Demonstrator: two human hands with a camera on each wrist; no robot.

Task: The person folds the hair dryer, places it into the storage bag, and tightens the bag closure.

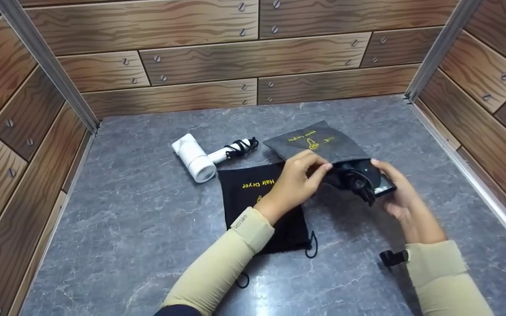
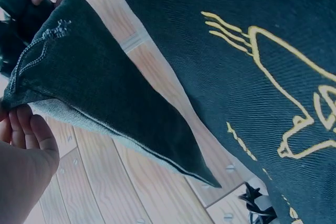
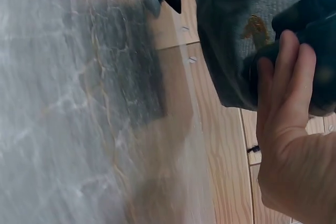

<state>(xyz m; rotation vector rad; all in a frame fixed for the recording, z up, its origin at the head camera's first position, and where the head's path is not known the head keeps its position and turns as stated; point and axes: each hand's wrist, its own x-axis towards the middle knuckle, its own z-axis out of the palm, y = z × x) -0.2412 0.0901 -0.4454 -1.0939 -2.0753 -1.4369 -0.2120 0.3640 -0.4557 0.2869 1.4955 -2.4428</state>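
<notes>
My left hand pinches the rim of a grey drawstring pouch with yellow "Hair Dryer" lettering. The pouch is raised over the table, its mouth towards me. At that mouth a dark appliance with a bundled black cord lies partly inside, much of it hidden by the cloth. My right hand holds the appliance, thumb at the pouch's rim. In the right wrist view its fingers lie along the rounded dark body. The left wrist view shows the pouch's drawstring hanging near my left fingertips.
Under my left forearm lies a flat black pouch with yellow lettering and drawstring loops. Behind it, to the left, rests a white hair dryer, its black cord wound round the handle. Wood-patterned walls enclose the grey marbled table.
</notes>
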